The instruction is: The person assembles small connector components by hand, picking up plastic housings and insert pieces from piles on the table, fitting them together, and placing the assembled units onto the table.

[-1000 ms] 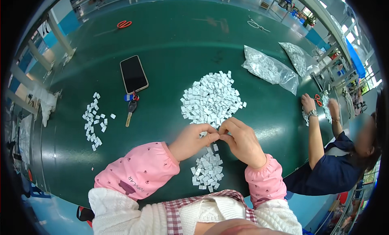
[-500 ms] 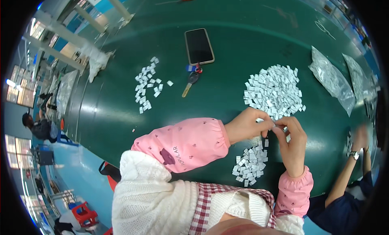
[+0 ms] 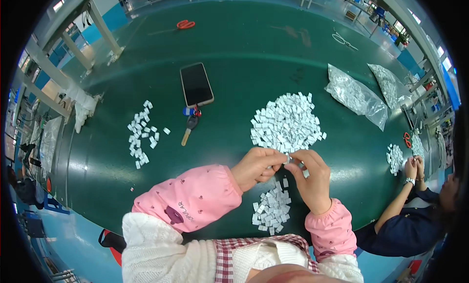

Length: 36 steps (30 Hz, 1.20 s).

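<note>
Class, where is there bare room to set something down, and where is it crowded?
Bare green table lies between the phone and the large pile of white pieces, and between the phone and the orange-handled scissors. It is crowded where left hand and right hand meet, between that pile and the small pile.

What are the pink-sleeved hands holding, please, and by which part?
A small white piece, pinched where the left hand and right hand meet; which part cannot be told.
</note>
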{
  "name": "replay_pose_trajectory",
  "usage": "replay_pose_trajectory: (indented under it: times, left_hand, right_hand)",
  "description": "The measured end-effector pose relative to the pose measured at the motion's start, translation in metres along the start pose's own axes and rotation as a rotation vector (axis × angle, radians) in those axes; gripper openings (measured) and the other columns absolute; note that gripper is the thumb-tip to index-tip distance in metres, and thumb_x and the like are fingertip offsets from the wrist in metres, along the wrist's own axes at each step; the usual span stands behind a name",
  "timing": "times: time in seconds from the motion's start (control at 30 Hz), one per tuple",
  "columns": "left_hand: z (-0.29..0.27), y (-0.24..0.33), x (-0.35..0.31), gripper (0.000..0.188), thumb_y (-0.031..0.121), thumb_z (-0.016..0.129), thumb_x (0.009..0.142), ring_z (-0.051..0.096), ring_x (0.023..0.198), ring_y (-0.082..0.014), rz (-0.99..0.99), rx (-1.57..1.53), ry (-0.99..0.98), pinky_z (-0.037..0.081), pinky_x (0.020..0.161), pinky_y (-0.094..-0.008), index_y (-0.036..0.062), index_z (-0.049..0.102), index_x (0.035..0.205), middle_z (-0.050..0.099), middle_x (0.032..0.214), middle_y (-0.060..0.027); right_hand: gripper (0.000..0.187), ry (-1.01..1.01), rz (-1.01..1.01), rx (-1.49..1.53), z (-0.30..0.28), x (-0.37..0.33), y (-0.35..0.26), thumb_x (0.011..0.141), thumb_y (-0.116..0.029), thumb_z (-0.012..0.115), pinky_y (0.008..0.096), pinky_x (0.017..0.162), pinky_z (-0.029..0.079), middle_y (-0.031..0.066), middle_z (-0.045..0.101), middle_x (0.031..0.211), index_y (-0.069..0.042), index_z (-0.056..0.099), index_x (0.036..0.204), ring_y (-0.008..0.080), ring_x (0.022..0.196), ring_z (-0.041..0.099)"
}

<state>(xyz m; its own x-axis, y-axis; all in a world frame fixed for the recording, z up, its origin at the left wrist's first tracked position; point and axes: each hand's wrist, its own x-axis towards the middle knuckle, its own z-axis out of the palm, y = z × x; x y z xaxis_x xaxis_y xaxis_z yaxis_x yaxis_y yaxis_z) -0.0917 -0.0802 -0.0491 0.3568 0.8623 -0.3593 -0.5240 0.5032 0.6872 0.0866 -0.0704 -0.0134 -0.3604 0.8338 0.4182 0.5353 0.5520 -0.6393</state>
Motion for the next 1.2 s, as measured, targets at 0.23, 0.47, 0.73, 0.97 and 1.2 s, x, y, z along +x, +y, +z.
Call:
replay_pose_trajectory:
  times: [0.23,0.47,0.73,0.97,1.2]
  left_hand:
    - [-0.004,-0.002,-0.001,0.014,0.014,0.061,0.094,0.033,0.050,-0.0020,0.032,0.002,0.010,0.020,0.040,-0.0155,0.0023,0.061,0.085,0.053,0.071,-0.0033]
    - [0.000,0.007,-0.003,0.015,0.015,0.060,0.095,0.033,0.051,-0.0016,-0.015,-0.006,-0.015,0.019,0.041,-0.0144,0.0016,0.061,0.089,0.054,0.074,-0.0045]
    - [0.000,0.006,-0.003,0.016,0.016,0.060,0.096,0.033,0.051,-0.0009,-0.017,0.011,-0.023,0.019,0.041,-0.0136,0.0009,0.062,0.091,0.054,0.074,-0.0044]
    - [0.000,0.005,-0.003,0.016,0.016,0.060,0.096,0.033,0.051,-0.0007,-0.002,0.001,-0.025,0.019,0.041,-0.0134,0.0005,0.062,0.092,0.054,0.074,-0.0040]
    - [0.000,0.005,-0.003,0.015,0.016,0.060,0.095,0.032,0.051,-0.0005,0.007,-0.001,-0.011,0.019,0.042,-0.0133,0.0008,0.063,0.092,0.053,0.073,-0.0034]
  right_hand:
    - [0.019,-0.186,0.244,0.383,-0.004,-0.002,0.019,0.086,0.000,0.067,0.0244,0.074,0.047,0.0038,0.070,0.095,0.000,0.069,0.105,0.0131,0.081,0.061]
    - [0.019,-0.233,0.455,0.699,0.000,0.001,0.021,0.091,-0.004,0.067,0.0228,0.075,0.048,0.0067,0.070,0.095,0.002,0.068,0.108,0.0122,0.083,0.062]
    - [0.015,-0.163,0.434,0.782,0.002,0.000,0.021,0.090,-0.001,0.068,0.0182,0.072,0.050,0.0079,0.071,0.089,0.003,0.068,0.104,0.0095,0.078,0.062]
    - [0.019,-0.201,0.454,0.747,0.001,-0.001,0.021,0.093,-0.006,0.066,0.0229,0.075,0.049,0.0092,0.070,0.093,0.003,0.067,0.110,0.0132,0.083,0.063]
    - [0.020,-0.190,0.474,0.792,0.003,-0.001,0.022,0.093,-0.006,0.066,0.0232,0.075,0.049,0.0099,0.070,0.093,0.004,0.067,0.110,0.0134,0.082,0.063]
